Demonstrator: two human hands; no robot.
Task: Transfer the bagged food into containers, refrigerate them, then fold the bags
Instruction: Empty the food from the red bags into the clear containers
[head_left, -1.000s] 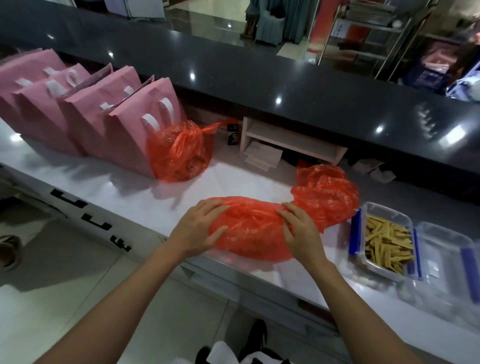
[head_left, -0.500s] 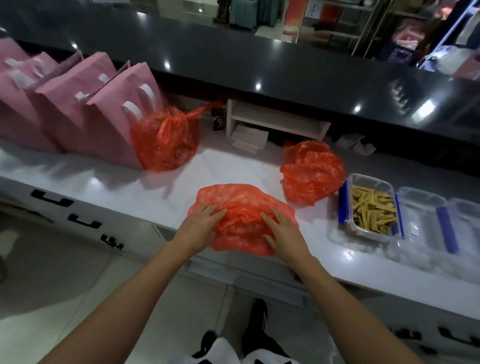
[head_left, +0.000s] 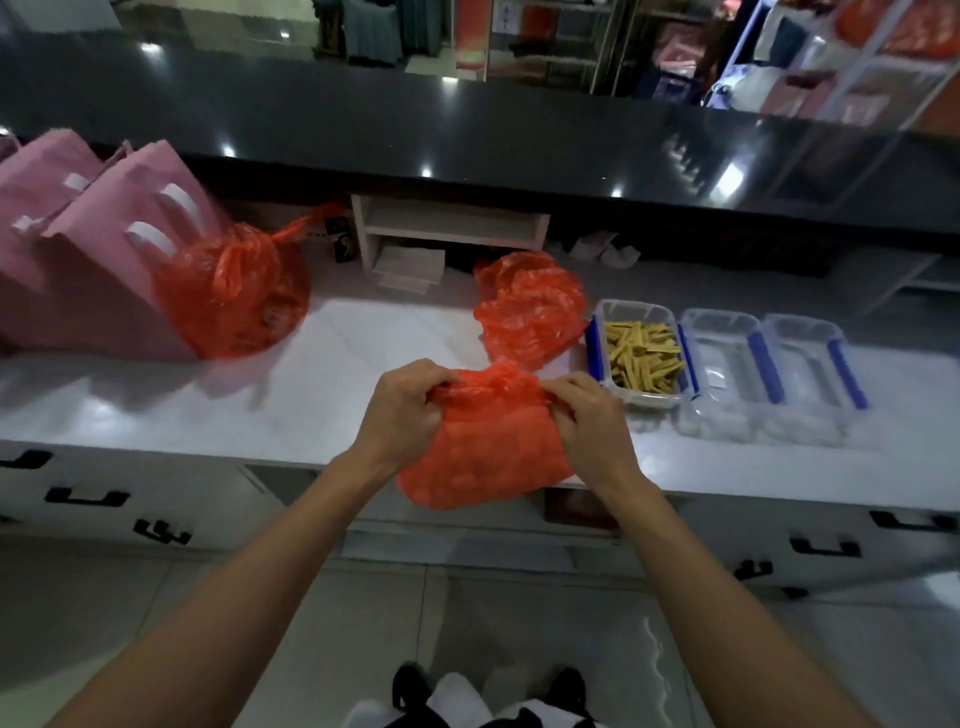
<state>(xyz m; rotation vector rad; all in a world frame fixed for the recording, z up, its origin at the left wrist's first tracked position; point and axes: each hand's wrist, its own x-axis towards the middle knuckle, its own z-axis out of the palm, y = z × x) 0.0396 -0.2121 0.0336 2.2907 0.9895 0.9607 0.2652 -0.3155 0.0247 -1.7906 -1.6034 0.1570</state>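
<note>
An empty red plastic bag (head_left: 483, 447) hangs over the front edge of the white counter (head_left: 322, 384). My left hand (head_left: 402, 410) pinches its top left corner and my right hand (head_left: 592, 415) pinches its top right. Behind it lies a second crumpled red bag (head_left: 530, 309). A full, tied red bag (head_left: 234, 296) leans against the pink bags at the left. To the right stands a clear container (head_left: 641, 353) with blue clips, filled with yellow strips of food.
Two empty clear containers (head_left: 769, 364) stand right of the filled one. Pink paper bags (head_left: 98, 244) line the left of the counter. A small white shelf (head_left: 447, 223) sits under the black upper counter (head_left: 467, 124). Drawers with black handles run below.
Both hands went from lying flat on the bag to pinching its top corners. The bag has been drawn toward the counter's front edge and now hangs over it.
</note>
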